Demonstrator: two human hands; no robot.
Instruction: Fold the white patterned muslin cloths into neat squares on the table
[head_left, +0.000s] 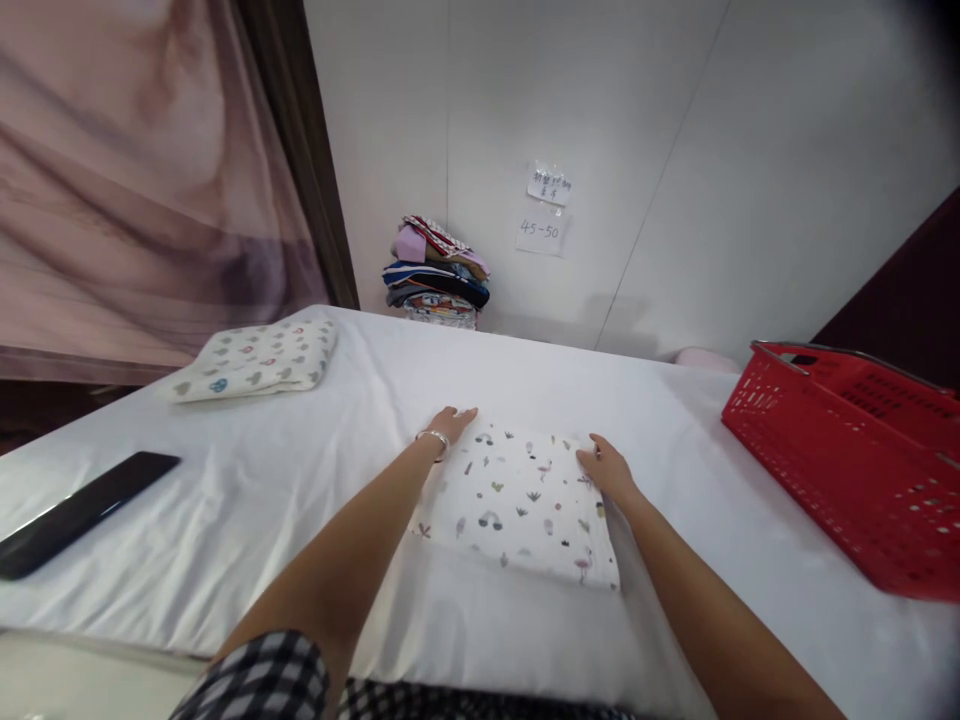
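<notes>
A folded white cloth (525,510) printed with small flamingos, rainbows and plants lies flat in front of me. At its far left corner is my left hand (451,424), a bracelet (435,436) on the wrist; its fingers reach out along the edge. My right hand (611,474) rests on the far right edge, thumb and forefinger apart. Both hands look open, though some fingers are hidden. Farther left lies another folded white cloth (266,358) with grey, red and blue prints.
A white sheet covers the table (360,400). On the right stands a red plastic basket (840,450); a black flat object (90,505) lies at the left. Beyond the far edge rises a stack of folded fabrics (437,270). Paper signs (541,232) hang on the wall.
</notes>
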